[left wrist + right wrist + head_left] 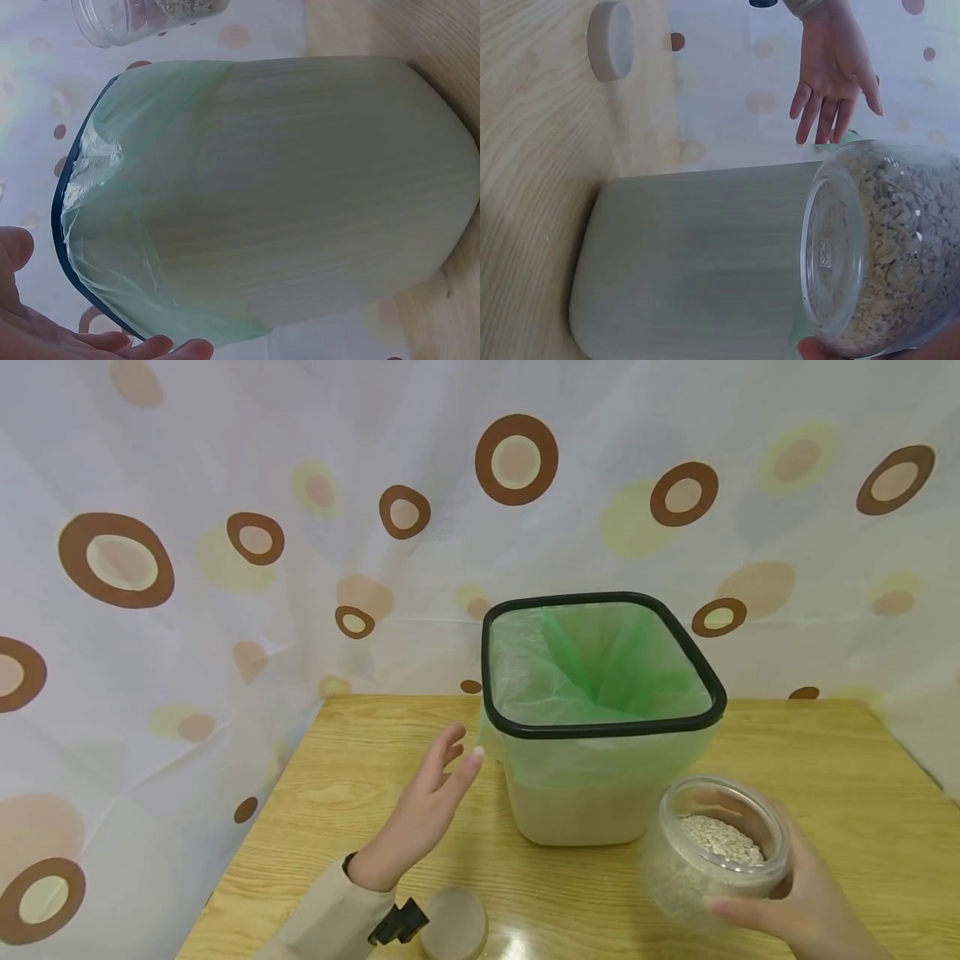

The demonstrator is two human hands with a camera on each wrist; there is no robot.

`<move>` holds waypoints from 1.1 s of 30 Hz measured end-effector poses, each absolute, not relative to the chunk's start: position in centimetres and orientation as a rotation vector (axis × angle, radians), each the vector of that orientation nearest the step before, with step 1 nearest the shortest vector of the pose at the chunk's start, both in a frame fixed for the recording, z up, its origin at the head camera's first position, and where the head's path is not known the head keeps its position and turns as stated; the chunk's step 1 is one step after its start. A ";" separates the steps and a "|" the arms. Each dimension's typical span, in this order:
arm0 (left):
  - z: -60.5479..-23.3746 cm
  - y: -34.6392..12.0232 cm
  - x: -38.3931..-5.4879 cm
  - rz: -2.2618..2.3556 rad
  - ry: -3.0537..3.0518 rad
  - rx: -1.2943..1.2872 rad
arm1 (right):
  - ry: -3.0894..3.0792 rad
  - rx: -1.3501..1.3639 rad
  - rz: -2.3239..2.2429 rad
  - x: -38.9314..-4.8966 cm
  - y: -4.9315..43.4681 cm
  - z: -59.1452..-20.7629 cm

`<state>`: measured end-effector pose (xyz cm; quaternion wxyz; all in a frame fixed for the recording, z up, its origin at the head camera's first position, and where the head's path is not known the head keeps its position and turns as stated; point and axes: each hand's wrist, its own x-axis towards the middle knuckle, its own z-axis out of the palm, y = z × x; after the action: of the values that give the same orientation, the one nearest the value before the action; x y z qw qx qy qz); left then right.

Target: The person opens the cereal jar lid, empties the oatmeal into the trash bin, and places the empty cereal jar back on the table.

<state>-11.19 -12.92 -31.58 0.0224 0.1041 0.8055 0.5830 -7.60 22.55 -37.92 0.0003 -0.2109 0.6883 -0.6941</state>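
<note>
My right hand grips a round clear jar of oat flakes, thumb in front and fingers wrapped behind it. The jar has no lid on and tilts a little, held in front of the bin's right side. In the right wrist view the jar's base faces the camera, with flakes piled inside. My left hand is raised beside the bin, fingers loosely extended and holding nothing. A green bag lines the bin and folds over its outside under a black rim.
A round pale lid lies on the wooden table, near its front edge by my left sleeve. Behind the table hangs a white sheet with brown rings and pastel spots. The bin stands between my two hands.
</note>
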 end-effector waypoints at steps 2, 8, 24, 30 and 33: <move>-31.3 -12.7 -11.6 1.810 2.488 0.313 | 2.158 -0.611 -2.193 -7.6 22.7 -37.7; -30.4 -11.7 -13.0 1.838 2.491 0.291 | 2.075 -0.620 -2.250 -7.7 23.4 -37.2; -28.1 -8.5 -15.8 1.935 2.507 0.203 | 2.103 -0.597 -2.348 -8.2 25.0 -35.8; -27.8 -7.7 -17.2 2.011 2.447 0.090 | 2.084 -0.606 -2.438 -8.5 25.1 -35.3; -27.6 -7.5 -17.6 2.054 2.404 0.026 | 2.057 -0.635 -2.507 -8.5 25.0 -34.8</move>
<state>-17.57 -7.53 -27.58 -0.0103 0.0081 0.7603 0.6494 -8.54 24.98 -34.78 -0.0812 -0.1916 0.6204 -0.7561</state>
